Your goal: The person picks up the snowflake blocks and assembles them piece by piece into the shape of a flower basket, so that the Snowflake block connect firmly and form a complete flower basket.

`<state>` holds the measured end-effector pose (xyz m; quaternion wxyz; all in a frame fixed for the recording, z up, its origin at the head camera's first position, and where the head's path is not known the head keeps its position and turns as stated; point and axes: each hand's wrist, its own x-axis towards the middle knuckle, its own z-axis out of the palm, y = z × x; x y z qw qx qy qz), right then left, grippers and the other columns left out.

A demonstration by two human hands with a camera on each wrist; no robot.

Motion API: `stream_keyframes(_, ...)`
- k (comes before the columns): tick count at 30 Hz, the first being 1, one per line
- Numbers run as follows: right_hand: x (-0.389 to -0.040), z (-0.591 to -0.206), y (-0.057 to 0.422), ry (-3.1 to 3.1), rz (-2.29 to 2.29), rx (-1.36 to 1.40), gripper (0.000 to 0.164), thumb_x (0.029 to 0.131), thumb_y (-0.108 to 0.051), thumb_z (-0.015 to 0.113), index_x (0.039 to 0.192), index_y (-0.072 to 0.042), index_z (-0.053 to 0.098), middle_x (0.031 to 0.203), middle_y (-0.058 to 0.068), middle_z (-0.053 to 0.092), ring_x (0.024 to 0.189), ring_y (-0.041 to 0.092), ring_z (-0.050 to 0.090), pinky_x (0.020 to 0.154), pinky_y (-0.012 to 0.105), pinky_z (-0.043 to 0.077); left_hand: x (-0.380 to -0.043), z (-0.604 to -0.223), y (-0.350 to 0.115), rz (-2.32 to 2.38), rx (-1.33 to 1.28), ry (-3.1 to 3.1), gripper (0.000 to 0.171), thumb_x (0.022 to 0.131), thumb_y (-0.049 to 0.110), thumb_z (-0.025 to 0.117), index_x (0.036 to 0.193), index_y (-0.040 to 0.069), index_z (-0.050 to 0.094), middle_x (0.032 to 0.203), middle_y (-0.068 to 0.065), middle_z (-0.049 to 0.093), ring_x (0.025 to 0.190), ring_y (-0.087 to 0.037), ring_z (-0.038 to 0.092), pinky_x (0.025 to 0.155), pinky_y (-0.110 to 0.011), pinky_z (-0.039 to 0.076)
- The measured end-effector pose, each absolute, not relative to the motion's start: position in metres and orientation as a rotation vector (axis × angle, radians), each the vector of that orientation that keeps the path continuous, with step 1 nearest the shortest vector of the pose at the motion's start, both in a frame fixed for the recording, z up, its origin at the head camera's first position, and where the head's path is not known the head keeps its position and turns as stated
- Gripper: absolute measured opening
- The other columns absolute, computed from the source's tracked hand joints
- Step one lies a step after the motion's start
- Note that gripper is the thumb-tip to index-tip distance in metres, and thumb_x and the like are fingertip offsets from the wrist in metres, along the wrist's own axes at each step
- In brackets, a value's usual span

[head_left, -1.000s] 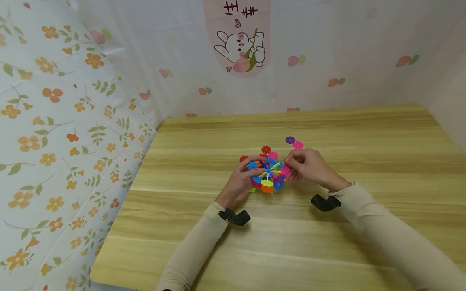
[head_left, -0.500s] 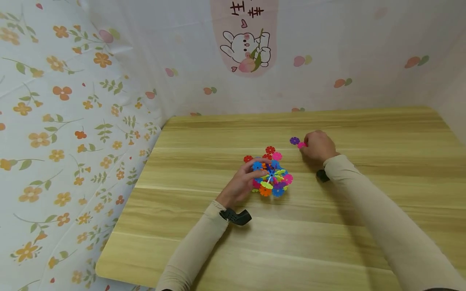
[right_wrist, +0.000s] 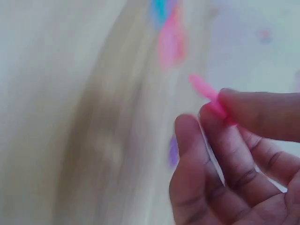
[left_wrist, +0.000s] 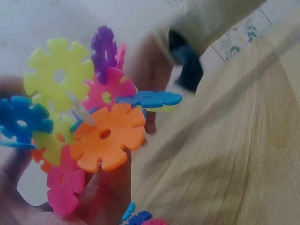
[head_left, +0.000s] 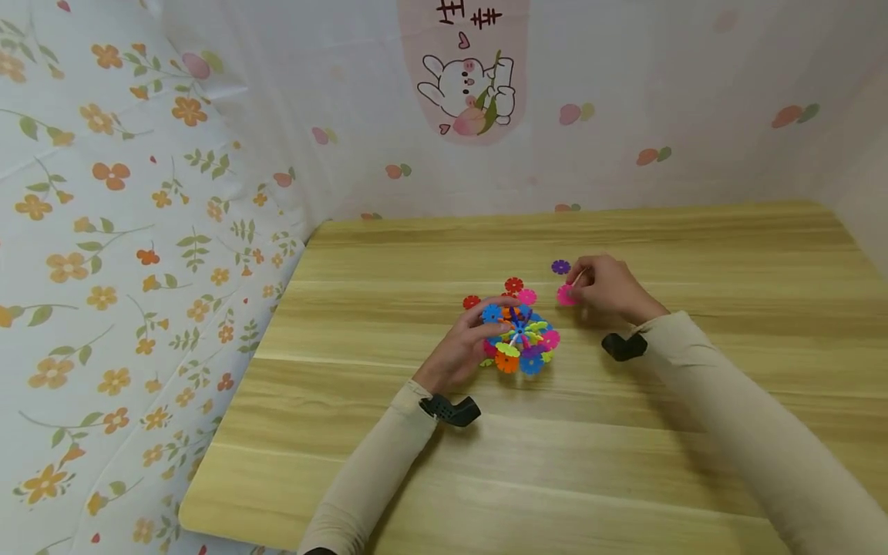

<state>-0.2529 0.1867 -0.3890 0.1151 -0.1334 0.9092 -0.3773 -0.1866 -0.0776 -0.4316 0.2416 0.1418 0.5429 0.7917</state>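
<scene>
My left hand (head_left: 461, 345) grips a rounded cluster of interlocking snowflake discs (head_left: 533, 362), joined at many angles in blue, orange, yellow-green, pink and purple. In the left wrist view, an orange disc (left_wrist: 89, 147) and a yellow disc (left_wrist: 44, 75) face the camera, and the palm and fingers lie behind and below the cluster. My right hand (head_left: 613, 291) is to the right of the cluster, apart from it. Between thumb and fingertip it pinches a single pink snowflake disc (head_left: 565, 296), seen edge-on as a pink disc (right_wrist: 202, 87) in the right wrist view.
On the wooden table (head_left: 388, 478) a loose purple disc (head_left: 560, 267) lies just behind the right hand's fingers. Red discs (head_left: 514, 285) and another pink disc (head_left: 527, 297) lie behind the cluster. A patterned cloth (head_left: 610, 69) hangs beyond the table's far edge.
My right hand left the cluster, reached right to the pink disc beside the purple one, and now holds it, drawn slightly back toward the cluster. The left hand keeps its grip.
</scene>
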Motion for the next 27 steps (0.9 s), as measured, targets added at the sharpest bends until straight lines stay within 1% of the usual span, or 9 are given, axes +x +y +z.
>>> stream_keyframes(2, -0.239, -0.381, 0.183, 2.570, -1.254, -0.411, 0.010, 0.092, -0.003, 0.065, 0.101, 0.001, 0.063, 0.081, 0.014, 0.066, 0.071, 0.029, 0.063, 0.062, 0.032, 0.050, -0.187, -0.431, -0.077, 2.176, 0.390, 1.454, 0.033, 0.099, 0.011, 0.051, 0.132, 0.014, 0.055, 0.146, -0.016, 0.041, 0.106, -0.019, 0.056, 0.091, -0.030, 0.050)
stream_keyframes(3, -0.232, -0.377, 0.181, 2.517, -1.329, -0.416, 0.011, 0.093, -0.002, 0.065, 0.103, 0.001, 0.063, 0.083, 0.015, 0.066, 0.071, 0.030, 0.065, 0.062, 0.033, 0.053, -0.187, -0.431, -0.077, 2.182, 0.388, 1.444, 0.032, 0.100, 0.011, 0.051, 0.131, 0.015, 0.056, 0.144, -0.014, 0.043, 0.105, -0.018, 0.056, 0.090, -0.030, 0.051)
stream_keyframes(5, -0.220, -0.369, 0.176, 2.442, -1.440, -0.423, 0.012, 0.093, -0.002, 0.065, 0.105, 0.001, 0.063, 0.084, 0.018, 0.066, 0.070, 0.030, 0.067, 0.062, 0.035, 0.056, -0.188, -0.431, -0.077, 2.192, 0.374, 1.422, 0.029, 0.100, 0.010, 0.051, 0.128, 0.016, 0.057, 0.135, -0.010, 0.049, 0.103, -0.018, 0.059, 0.088, -0.029, 0.053)
stream_keyframes(7, -0.210, -0.362, 0.171, 2.400, -1.505, -0.422, 0.013, 0.093, -0.002, 0.065, 0.105, 0.002, 0.063, 0.086, 0.019, 0.064, 0.066, 0.027, 0.068, 0.061, 0.036, 0.057, -0.188, -0.430, -0.078, 2.200, 0.360, 1.403, 0.027, 0.100, 0.010, 0.051, 0.125, 0.017, 0.059, 0.128, -0.005, 0.053, 0.101, -0.017, 0.060, 0.087, -0.028, 0.054)
stream_keyframes(12, -0.199, -0.357, 0.165, 2.464, -1.499, -0.448, 0.011, 0.092, -0.002, 0.066, 0.103, 0.001, 0.064, 0.083, 0.021, 0.065, 0.062, 0.019, 0.066, 0.055, 0.030, 0.052, -0.188, -0.429, -0.078, 2.212, 0.363, 1.394, 0.025, 0.100, 0.010, 0.051, 0.123, 0.017, 0.059, 0.122, -0.003, 0.056, 0.101, -0.017, 0.061, 0.088, -0.028, 0.054)
stream_keyframes(16, -0.196, -0.361, 0.166, 2.545, -1.445, -0.472, 0.008, 0.091, -0.001, 0.067, 0.098, -0.002, 0.065, 0.077, 0.018, 0.066, 0.061, 0.019, 0.065, 0.051, 0.028, 0.048, -0.188, -0.429, -0.076, 2.211, 0.379, 1.404, 0.026, 0.099, 0.007, 0.050, 0.123, 0.015, 0.058, 0.123, -0.003, 0.055, 0.102, -0.016, 0.060, 0.089, -0.028, 0.054)
stream_keyframes(20, -0.193, -0.366, 0.166, 2.603, -1.414, -0.522, 0.008, 0.089, 0.001, 0.068, 0.096, -0.001, 0.064, 0.073, 0.013, 0.067, 0.059, 0.019, 0.065, 0.049, 0.028, 0.045, -0.187, -0.430, -0.073, 2.206, 0.400, 1.426, 0.027, 0.099, 0.006, 0.050, 0.123, 0.014, 0.058, 0.124, -0.003, 0.054, 0.103, -0.017, 0.059, 0.090, -0.028, 0.053)
stream_keyframes(23, -0.191, -0.369, 0.165, 2.613, -1.423, -0.538, 0.008, 0.088, 0.002, 0.067, 0.095, 0.001, 0.064, 0.071, 0.010, 0.067, 0.059, 0.023, 0.066, 0.046, 0.028, 0.044, -0.186, -0.432, -0.071, 2.203, 0.405, 1.449, 0.027, 0.099, 0.005, 0.051, 0.123, 0.013, 0.059, 0.122, -0.004, 0.055, 0.102, -0.017, 0.058, 0.091, -0.029, 0.052)
stream_keyframes(27, -0.192, -0.370, 0.165, 2.566, -1.468, -0.519, 0.005, 0.086, 0.004, 0.066, 0.090, 0.003, 0.064, 0.072, 0.012, 0.068, 0.058, 0.029, 0.066, 0.045, 0.027, 0.044, -0.186, -0.435, -0.069, 2.203, 0.385, 1.475, 0.029, 0.096, 0.003, 0.055, 0.123, 0.013, 0.060, 0.116, -0.004, 0.060, 0.098, -0.017, 0.059, 0.089, -0.028, 0.051)
